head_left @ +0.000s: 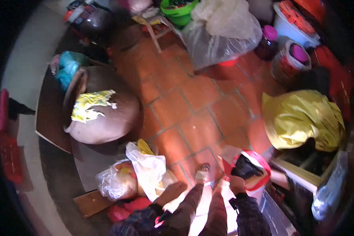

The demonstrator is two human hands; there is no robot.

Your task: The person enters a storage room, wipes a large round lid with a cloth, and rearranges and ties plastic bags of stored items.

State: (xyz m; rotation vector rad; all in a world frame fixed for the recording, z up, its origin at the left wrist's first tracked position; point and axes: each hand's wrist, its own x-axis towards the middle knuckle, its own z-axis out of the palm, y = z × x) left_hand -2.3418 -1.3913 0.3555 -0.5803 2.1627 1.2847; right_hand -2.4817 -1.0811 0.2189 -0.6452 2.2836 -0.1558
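Note:
My left hand [176, 192] is low in the view, beside a white plastic bag [147, 165] that lies over a pale flat piece; its fingers are too blurred to make out. Farther right, my right hand [236, 184] looks closed, with the knuckles up, at the near side of a red-rimmed bucket [266, 173]. Something black [246, 168] sits inside that bucket. Whatever the right fingers hold, if anything, is hidden beneath them. Between both hands are my legs and a sandalled foot [203, 170].
A big brown clay jar [120, 114] lies tilted at left. Wrapped clear plastic [116, 181] stands nearer. A yellow sack [303, 118] covers a wooden frame at right. A large clear bag [220, 43], green basin [179, 13] and pink-lidded jars [299, 54] line the back of the tiled floor [192, 118].

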